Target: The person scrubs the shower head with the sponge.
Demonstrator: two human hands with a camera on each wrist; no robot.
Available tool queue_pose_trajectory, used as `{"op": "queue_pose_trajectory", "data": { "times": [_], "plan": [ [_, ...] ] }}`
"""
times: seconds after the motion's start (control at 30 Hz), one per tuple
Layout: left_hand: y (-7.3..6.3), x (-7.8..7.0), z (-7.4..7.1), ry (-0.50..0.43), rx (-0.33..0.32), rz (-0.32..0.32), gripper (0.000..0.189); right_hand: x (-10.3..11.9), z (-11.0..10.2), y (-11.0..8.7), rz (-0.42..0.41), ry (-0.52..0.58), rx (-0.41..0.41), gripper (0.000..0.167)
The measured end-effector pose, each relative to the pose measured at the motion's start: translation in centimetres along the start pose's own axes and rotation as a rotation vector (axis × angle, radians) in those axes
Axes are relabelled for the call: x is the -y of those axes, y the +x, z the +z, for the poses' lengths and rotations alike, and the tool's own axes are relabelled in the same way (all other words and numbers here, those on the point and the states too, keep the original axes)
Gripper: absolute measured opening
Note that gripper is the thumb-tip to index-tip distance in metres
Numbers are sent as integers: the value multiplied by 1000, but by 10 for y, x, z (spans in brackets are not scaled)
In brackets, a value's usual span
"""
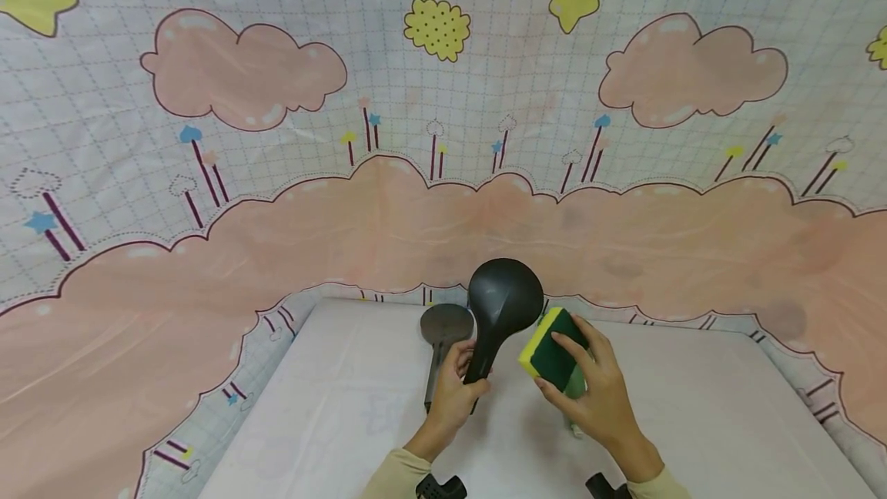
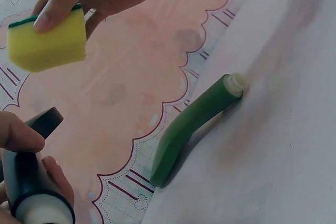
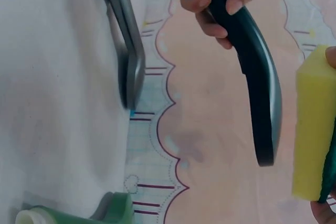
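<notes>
Left hand: I see it grasping the handle of the black shower head, thumb on one side and fingers round the other; the left hand (image 1: pixel 452 390) is above the desk (image 1: pixel 312 422).
Black shower head: the black shower head (image 1: pixel 504 297) rises from the left hand, its rounded end on the far side and its handle end near, at the palm.
Right hand: the right hand (image 1: pixel 601 400) is pinching the sponge between thumb and fingers.
Sponge: the sponge (image 1: pixel 547 360) is in the air just right of the black shower head, a small gap between them; I read its yellow side as facing the shower head and its dark green side as facing right.
Grey shower head: the grey shower head (image 1: pixel 446 323) lies on the desk, left of the black one and partly behind the left hand in my head view.
Green shower head: the green shower head (image 2: pixel 191 121) lies on the desk beneath the right hand, its pale connector at the near end; from the head camera I get only parts of it.
</notes>
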State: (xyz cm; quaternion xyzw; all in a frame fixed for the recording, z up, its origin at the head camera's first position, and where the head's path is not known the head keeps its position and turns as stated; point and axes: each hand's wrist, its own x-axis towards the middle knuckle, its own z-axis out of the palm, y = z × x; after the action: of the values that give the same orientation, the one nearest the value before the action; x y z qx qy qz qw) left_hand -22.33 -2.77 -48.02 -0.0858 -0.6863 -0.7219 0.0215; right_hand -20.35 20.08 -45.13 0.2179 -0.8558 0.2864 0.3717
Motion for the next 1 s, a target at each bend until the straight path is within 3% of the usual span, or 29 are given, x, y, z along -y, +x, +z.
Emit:
{"op": "queue_pose_trajectory", "data": {
  "times": [0.13, 0.47, 1.0],
  "plan": [
    [-1, -2, 1, 20, -15, 22, 58, 3, 4, 3, -24, -3, -10, 68],
    [-7, -6, 2, 195, -40, 99, 55, 10, 11, 6, -60, -50, -22, 68],
    [-15, -15, 0, 251, -26, 166, 53, 15, 20, 7, -147, -51, -77, 65]
  ]
}}
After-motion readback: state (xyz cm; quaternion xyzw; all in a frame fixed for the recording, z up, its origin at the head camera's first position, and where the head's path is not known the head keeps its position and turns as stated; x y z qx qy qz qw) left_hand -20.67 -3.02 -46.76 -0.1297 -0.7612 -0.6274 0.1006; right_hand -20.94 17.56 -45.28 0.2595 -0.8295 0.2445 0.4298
